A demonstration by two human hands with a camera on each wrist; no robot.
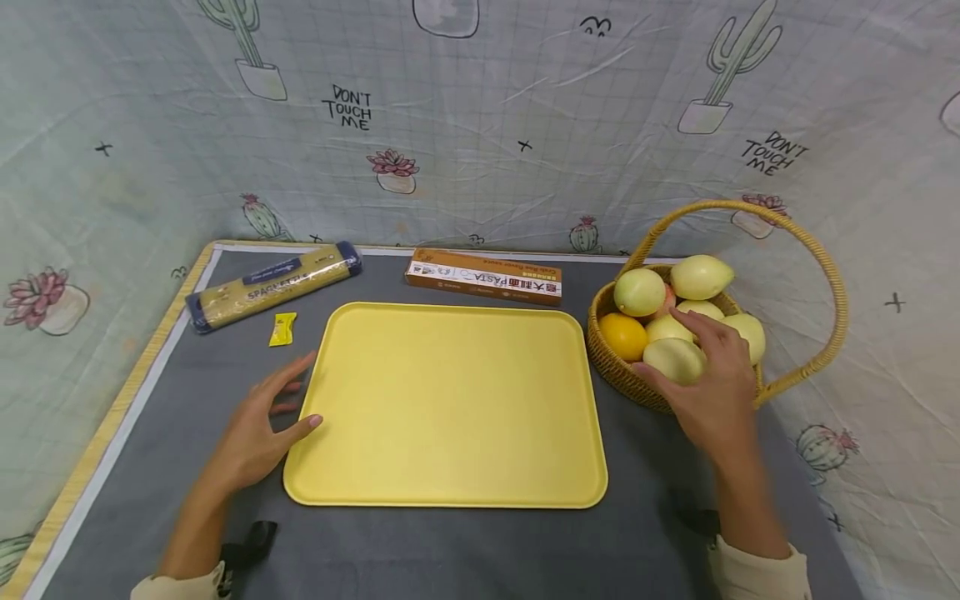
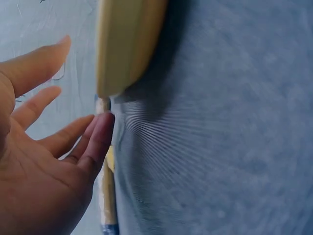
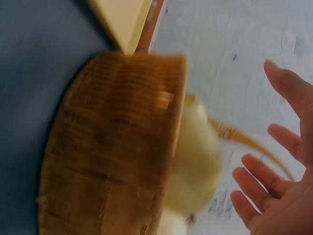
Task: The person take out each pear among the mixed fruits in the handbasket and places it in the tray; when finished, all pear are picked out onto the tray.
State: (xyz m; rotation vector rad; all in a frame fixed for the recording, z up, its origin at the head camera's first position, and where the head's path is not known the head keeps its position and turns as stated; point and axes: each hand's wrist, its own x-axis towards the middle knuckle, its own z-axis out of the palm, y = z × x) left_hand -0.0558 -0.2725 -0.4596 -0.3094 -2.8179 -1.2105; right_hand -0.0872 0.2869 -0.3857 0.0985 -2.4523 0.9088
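Over the near side of a woven basket, my right hand spreads thumb and fingers about a pale yellow-green fruit. In the right wrist view that hand appears apart from the fruit, with nothing in its grasp. My left hand is at the left edge of a yellow tray, its thumb over the rim. Its fingers look loosely bent and hold nothing in the left wrist view; whether the thumb touches the tray I cannot tell.
More pale fruits, an orange and a partly hidden reddish fruit fill the basket, under its tall handle. Behind the tray lie a pasta box, a spaghetti pack and a small yellow packet. Printed cloth hangs around the table.
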